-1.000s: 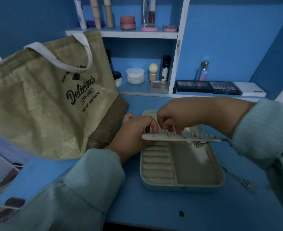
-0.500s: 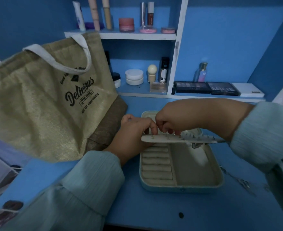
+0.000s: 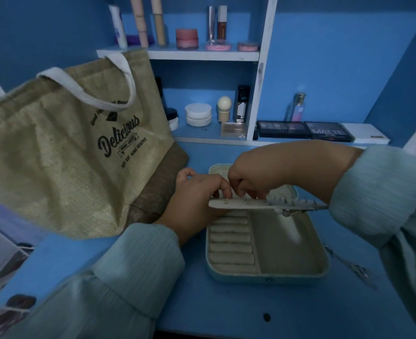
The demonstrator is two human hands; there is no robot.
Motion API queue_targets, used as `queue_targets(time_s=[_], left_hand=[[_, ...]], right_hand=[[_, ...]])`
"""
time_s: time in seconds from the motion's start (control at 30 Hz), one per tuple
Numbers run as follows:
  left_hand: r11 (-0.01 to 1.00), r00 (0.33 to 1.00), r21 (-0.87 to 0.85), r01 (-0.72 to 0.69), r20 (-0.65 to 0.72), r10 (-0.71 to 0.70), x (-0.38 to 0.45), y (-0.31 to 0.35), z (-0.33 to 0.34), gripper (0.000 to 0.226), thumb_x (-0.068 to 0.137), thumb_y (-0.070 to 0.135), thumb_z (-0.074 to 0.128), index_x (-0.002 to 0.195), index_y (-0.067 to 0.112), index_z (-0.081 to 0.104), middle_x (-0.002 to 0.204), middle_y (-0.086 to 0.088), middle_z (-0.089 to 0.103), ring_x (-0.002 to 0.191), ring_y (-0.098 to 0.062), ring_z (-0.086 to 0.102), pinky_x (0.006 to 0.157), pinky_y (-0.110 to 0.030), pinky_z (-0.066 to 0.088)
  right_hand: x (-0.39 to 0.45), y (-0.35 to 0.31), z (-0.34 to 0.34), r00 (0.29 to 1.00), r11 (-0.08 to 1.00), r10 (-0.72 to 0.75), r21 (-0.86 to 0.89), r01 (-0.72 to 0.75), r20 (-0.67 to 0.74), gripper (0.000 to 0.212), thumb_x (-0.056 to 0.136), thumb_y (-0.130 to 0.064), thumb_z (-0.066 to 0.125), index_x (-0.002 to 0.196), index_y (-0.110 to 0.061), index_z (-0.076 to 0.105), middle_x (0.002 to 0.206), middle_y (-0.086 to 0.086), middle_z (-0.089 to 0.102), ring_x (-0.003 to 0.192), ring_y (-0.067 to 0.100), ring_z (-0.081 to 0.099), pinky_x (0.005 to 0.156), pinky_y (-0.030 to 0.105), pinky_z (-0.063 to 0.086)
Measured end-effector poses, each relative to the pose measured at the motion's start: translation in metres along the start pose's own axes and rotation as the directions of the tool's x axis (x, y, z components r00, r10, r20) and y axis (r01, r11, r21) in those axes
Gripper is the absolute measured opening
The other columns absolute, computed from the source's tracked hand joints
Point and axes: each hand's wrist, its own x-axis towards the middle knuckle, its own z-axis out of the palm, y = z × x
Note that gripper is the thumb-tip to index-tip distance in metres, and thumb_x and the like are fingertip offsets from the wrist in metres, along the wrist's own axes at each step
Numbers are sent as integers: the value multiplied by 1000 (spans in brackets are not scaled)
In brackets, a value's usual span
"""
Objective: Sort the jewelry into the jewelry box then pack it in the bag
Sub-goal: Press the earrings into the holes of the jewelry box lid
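- Little is seen to have changed over the last second: the earring panel (image 3: 263, 204) is still held level above the open box (image 3: 267, 243), so the sorting is judged unfinished.
- The panel's 9 o'clock end is pinched by the left hand (image 3: 197, 199), fingers curled on it.
- Something small on the panel's studs is nipped by the right hand (image 3: 256, 174); its fingertips are pressed together.
- The bag (image 3: 67, 155) stands on the desk (image 3: 226, 309) at 9 o'clock of the box, not yet packed.
- A chain (image 3: 349, 265) lies at 3 o'clock.
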Motion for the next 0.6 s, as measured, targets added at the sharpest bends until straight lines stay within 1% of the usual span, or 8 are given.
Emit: queue_targets(time_s=[0.1,0.2,0.27,0.4,0.47,0.6], left_hand=[[1000,1000,12,17,-12,-17,0,1,0,8,72,43,51,70,35,51,68,9,63,77,-4,49,91,-11,11],[999,999,19,32,-37,-31,-1,1,1,18,72,44,51,69,28,57,67,9,63,77,-4,48,93,-11,10],[999,999,23,35,-38,-34,-2,0,2,20,71,45,52,69,27,59,67,8,63,76,-4,49,93,-11,10],[999,998,19,43,-48,-42,-1,0,2,19,70,47,52,70,28,59,66,7,63,75,-5,51,92,-14,12],[999,998,11,42,-48,-41,-1,1,2,18,71,46,52,70,29,58,68,7,63,78,-5,50,93,-13,11],[999,999,20,29,-42,-28,-1,2,1,18,71,43,52,70,27,59,69,8,63,80,-4,48,93,-11,10]], right_hand=[[0,2,1,1000,1000,-12,9,12,-16,14,95,-17,47,98,-12,60,90,8,68,71,16,60,61,19,44],[1,4,4,998,999,-34,22,35,-43,9,94,-18,48,90,-17,56,85,5,65,66,14,57,64,22,45],[1,7,6,997,997,-43,67,47,-64,10,94,-18,49,86,-18,55,83,3,64,62,10,55,67,23,47],[-2,15,6,995,977,-54,202,71,-88,17,93,-16,50,78,-24,53,82,2,63,60,7,56,65,21,48],[-3,16,6,995,971,-53,229,71,-82,20,94,-14,49,77,-25,51,78,-1,62,60,7,57,64,20,49],[-2,16,6,994,978,-59,194,76,-92,15,93,-15,49,81,-23,54,74,-5,61,58,4,57,63,18,48]])
